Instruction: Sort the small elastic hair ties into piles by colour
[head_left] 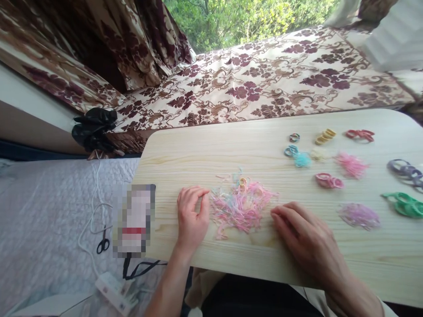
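Note:
A loose pile of thin pink, pale blue and cream strands [243,202], apparently small elastic bands, lies on the table, with a few yellow hair ties [243,184] on top. My left hand [193,211] rests at the pile's left edge, fingers loosely curved and a gap showing between thumb and forefinger; I see nothing in it. On the right side lies my right hand [306,233], fingers extended toward the pile and lightly curved, with no held thing visible. Beyond it sit a lilac heap of bands [360,215] and pink hair ties [329,181].
Sorted groups stand farther right: blue bands [302,159], pink bands [351,165], red hair ties [360,134], yellow hair ties [325,136], purple hair ties [406,171], green hair ties [405,204]. A blurred-out object [134,220] overlaps the table's left edge. Scissors [103,245] and a power strip [114,294] lie beyond.

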`<state>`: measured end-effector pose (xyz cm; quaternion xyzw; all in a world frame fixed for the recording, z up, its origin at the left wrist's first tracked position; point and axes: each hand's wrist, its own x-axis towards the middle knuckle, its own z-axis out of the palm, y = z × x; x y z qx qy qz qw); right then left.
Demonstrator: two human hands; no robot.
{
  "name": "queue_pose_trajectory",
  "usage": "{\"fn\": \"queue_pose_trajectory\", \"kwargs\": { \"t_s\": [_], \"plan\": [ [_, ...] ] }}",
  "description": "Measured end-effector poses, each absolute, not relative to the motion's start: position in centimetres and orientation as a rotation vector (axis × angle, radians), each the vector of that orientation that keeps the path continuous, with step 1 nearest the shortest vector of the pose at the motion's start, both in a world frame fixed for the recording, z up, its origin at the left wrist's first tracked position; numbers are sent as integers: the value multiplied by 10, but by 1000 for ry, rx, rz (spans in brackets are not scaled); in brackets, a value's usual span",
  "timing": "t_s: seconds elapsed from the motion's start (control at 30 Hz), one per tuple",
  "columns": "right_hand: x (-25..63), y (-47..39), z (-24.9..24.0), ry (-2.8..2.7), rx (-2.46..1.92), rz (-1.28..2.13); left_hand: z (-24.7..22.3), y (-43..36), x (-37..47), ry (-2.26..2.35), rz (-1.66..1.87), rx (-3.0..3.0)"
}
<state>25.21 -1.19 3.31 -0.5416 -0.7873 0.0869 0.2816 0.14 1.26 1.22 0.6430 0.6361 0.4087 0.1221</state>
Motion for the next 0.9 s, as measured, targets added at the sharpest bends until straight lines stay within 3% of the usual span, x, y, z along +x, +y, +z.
{"fn": "queue_pose_trajectory", "kwargs": {
  "t_s": [0.9],
  "plan": [
    [277, -25, 38, -2127, -1591, 133, 10, 13, -1, 1802, 1201, 1945]
  ]
}}
